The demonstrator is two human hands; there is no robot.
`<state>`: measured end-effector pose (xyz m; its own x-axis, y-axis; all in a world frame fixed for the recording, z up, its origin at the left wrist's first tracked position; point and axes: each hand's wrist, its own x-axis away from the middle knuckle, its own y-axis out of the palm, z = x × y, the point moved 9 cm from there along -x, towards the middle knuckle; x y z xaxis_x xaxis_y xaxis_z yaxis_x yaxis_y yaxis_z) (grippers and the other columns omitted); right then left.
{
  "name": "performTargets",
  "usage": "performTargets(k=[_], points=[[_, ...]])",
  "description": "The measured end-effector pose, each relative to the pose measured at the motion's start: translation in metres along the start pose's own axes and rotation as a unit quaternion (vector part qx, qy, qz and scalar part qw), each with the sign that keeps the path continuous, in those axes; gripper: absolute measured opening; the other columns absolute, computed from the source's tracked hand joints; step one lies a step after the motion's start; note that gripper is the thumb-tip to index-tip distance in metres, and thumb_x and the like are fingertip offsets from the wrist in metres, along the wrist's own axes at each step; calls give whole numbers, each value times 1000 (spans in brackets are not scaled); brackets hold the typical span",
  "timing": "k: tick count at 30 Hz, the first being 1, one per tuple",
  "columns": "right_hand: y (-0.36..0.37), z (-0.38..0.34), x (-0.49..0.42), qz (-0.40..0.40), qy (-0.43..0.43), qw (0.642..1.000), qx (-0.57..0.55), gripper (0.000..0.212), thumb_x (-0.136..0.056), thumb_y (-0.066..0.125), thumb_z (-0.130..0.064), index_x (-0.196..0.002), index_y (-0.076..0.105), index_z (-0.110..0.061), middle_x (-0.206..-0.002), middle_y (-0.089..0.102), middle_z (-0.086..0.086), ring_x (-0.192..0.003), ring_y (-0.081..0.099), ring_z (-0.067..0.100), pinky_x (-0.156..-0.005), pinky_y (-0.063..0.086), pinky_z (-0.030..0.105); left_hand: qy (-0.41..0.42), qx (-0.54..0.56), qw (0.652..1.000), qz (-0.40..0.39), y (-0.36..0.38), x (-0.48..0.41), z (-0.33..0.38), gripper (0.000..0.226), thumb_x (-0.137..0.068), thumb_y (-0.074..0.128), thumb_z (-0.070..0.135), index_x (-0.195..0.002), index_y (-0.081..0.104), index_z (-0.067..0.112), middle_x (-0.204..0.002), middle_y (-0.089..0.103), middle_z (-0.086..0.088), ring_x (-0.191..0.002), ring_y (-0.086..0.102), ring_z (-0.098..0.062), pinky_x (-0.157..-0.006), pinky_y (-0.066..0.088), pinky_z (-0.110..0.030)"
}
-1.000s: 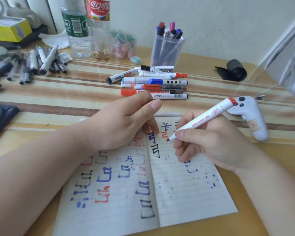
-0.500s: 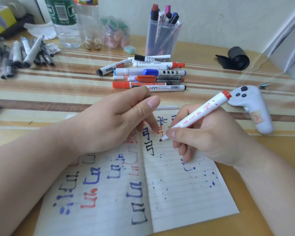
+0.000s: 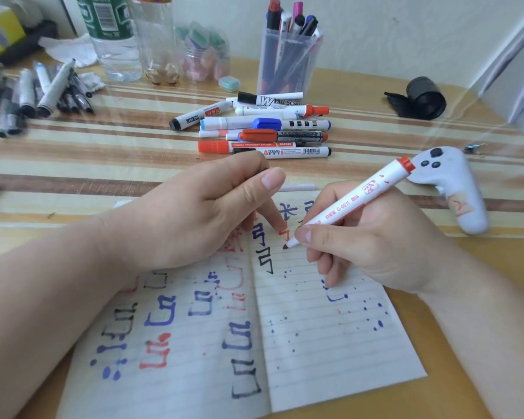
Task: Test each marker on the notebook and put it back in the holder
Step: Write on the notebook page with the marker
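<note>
Right hand [image 3: 375, 237] is on the pen: thumb and fingers pinching the white marker [image 3: 360, 198] low on its barrel, near the writing end. The marker is tilted, with its long axis running diagonally. The red tip points down and left to the page, and the red back end is up and right, toward the white controller [image 3: 454, 189] lying on the table [image 3: 73, 164]. The tip meets the right-hand page of the notebook [image 3: 330, 358], just beside the centre fold and right under a fresh-looking red stroke.

The notebook lies open and flat at the near edge of the table, both pages covered in black, blue and red test marks and dots. The left hand [image 3: 194, 219] rests on the top of the left page, fingers curled, with one fingertip down on the paper by the fold and the thumb stretched out above it. Whether anything sits inside that curl, I cannot tell.

Further back, the clear holder [image 3: 288, 65] stands upright near the wall with several markers in it, caps up. Just in front of it is a pile of loose markers [image 3: 266, 128], lying mostly crosswise, side by side. Off to the left is a scatter of grey markers [image 3: 43, 95], with plastic bottles [image 3: 115, 40] behind them. A black roll [image 3: 424, 98] sits far right.
</note>
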<state>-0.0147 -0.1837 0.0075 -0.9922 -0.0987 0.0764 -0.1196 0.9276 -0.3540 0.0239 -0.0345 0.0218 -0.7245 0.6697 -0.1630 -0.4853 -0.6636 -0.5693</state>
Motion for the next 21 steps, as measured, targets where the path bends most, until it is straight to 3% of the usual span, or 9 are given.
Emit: performTargets(k=[5,9,21], points=[[0,1,0,2,9,1000,12,13,-86,77,-4,-80,67,0,-64,68,17,-53,66,31,-48,54,36,-5,11,1000,2,1,0,-1,39,-105,36,50,-93,60,21,-95,77,14,-78,64,-14,-73,53,-27],[0,0,0,4,14,999,30,14,-86,77,-7,-79,67,-3,-63,69,13,-53,67,30,-49,55,38,-10,61,998,24,1,2,-2,27,-102,41,47,-93,63,32,-96,76,4,-75,64,-1,-71,50,-15],[-4,1,0,25,21,999,37,16,-85,76,-5,-74,65,-4,-60,66,13,-49,65,28,-47,54,35,-9,68,997,22,3,1,-2,26,-102,41,48,-92,60,32,-97,76,-1,-74,64,-5,-70,51,-19]])
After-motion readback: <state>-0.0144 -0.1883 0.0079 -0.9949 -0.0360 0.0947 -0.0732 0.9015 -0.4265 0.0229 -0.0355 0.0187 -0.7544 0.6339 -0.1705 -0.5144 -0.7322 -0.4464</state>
